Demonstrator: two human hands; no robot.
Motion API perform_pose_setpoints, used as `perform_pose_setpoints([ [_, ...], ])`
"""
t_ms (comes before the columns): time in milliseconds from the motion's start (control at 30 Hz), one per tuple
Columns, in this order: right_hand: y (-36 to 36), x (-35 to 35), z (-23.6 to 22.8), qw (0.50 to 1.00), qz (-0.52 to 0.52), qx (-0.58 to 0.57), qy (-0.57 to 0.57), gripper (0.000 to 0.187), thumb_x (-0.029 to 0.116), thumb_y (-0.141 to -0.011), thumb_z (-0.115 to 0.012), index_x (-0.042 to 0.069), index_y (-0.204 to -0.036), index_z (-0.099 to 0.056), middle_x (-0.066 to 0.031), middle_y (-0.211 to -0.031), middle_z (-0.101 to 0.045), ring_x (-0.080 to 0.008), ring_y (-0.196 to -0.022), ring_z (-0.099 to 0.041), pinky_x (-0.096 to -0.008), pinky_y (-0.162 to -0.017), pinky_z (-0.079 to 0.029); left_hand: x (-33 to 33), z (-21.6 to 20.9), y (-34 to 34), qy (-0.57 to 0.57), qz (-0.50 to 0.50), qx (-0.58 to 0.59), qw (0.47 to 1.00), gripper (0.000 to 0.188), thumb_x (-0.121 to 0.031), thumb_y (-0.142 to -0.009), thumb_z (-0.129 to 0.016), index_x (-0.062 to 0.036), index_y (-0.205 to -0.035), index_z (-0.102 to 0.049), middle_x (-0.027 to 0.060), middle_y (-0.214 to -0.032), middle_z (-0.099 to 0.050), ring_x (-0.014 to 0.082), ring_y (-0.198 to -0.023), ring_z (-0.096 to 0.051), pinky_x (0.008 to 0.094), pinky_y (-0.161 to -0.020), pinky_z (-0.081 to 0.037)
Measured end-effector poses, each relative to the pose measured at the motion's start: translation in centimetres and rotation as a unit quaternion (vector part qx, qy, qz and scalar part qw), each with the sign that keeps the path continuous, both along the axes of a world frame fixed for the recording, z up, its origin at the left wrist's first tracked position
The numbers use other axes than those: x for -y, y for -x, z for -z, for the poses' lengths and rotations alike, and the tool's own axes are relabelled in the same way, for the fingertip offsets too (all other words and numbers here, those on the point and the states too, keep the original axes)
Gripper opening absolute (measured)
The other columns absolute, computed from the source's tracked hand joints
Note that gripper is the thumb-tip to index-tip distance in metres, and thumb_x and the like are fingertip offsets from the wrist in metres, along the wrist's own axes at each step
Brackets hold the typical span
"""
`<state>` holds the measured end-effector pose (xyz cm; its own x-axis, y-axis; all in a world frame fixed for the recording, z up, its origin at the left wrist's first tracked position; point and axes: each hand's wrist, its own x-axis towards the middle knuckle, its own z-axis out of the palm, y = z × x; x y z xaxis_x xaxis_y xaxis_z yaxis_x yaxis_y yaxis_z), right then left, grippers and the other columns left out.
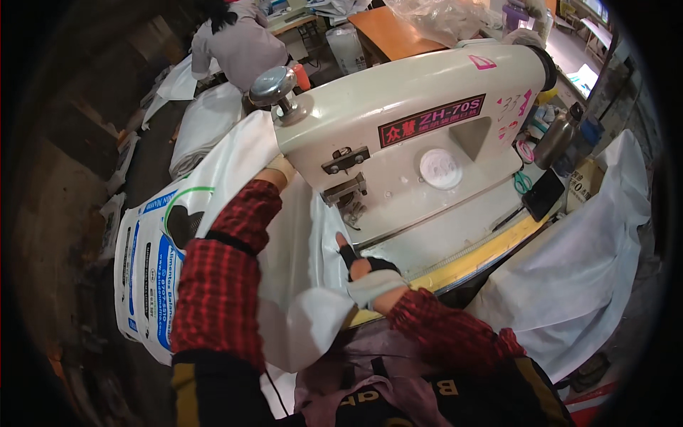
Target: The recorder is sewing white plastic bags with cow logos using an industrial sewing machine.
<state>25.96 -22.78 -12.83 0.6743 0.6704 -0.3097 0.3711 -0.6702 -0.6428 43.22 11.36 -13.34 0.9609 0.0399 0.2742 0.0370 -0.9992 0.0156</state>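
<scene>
A white woven sack point(284, 263) with blue printing runs from the left up to the needle area of a cream sewing machine point(427, 85). My left hand point(281, 169), in a pale glove, reaches under the machine's head beside the raised part of the sack; its fingers are hidden. My right hand point(370, 269) is near the needle parts point(350, 206), against the sack's right edge. It wears a black fingerless covering and a pale glove cuff. One finger stretches out toward the needle, and the other fingers are mostly hidden.
Green-handled scissors point(523, 183), a black phone-like slab point(545, 194) and a metal bottle point(558, 139) lie or stand right of the machine. White cloth point(569, 263) hangs at the right. Folded white sacks point(206, 128) lie at the far left, near another person point(242, 46).
</scene>
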Motion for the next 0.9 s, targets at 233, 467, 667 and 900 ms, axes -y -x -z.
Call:
perform_pose_setpoints([
  [233, -0.8, 1.7, -0.1, 0.992, 0.054, -0.113, 0.003, 0.067, 0.028, -0.075, -0.050, 0.013, -0.135, -0.025, -0.0251, -0.079, -0.057, -0.0410, -0.071, -0.056, -0.0448, -0.061, -0.044, 17.5, -10.8, 18.1, 0.297, 0.068, -0.667, 0.680, 0.047, -0.050, -0.078, -0.055, -0.0060, -0.093, -0.063, 0.0053, -0.074, -0.058, 0.0140, -0.066, -0.056, 0.0296, -0.057, -0.046],
  [467, 2.3, 3.9, -2.4, 0.993, 0.061, -0.083, -0.065, 0.061, 0.035, -0.075, -0.051, 0.007, -0.126, -0.034, -0.0261, -0.087, -0.057, -0.0425, -0.080, -0.055, -0.0441, -0.068, -0.044, 29.1, -12.2, 30.4, 0.158, 0.377, -0.514, 0.754, 0.023, -0.019, -0.068, -0.059, 0.0012, -0.078, -0.058, 0.0201, -0.082, -0.058, 0.0353, -0.082, -0.058, 0.0401, -0.070, -0.047],
  [667, 5.6, 4.0, 0.3, 0.999, -0.038, 0.016, 0.021, 0.061, 0.024, -0.078, -0.046, 0.004, -0.133, -0.028, -0.0280, -0.092, -0.058, -0.0409, -0.082, -0.058, -0.0452, -0.071, -0.046, 30.1, -15.0, 33.0, -0.011, 0.347, -0.567, 0.747, 0.019, -0.017, -0.068, -0.058, -0.0054, -0.083, -0.062, 0.0161, -0.083, -0.062, 0.0328, -0.081, -0.060, 0.0405, -0.069, -0.049],
  [900, -3.1, -2.1, -0.9, 0.993, 0.091, -0.043, 0.056, 0.047, 0.032, -0.088, -0.030, 0.000, -0.117, -0.047, -0.0260, -0.094, -0.060, -0.0394, -0.082, -0.061, -0.0464, -0.070, -0.049, 21.2, -24.9, 27.1, -0.266, 0.027, -0.514, 0.815, 0.020, -0.024, -0.070, -0.059, -0.0147, -0.086, -0.068, 0.0098, -0.077, -0.064, 0.0255, -0.077, -0.062, 0.0350, -0.070, -0.048],
])
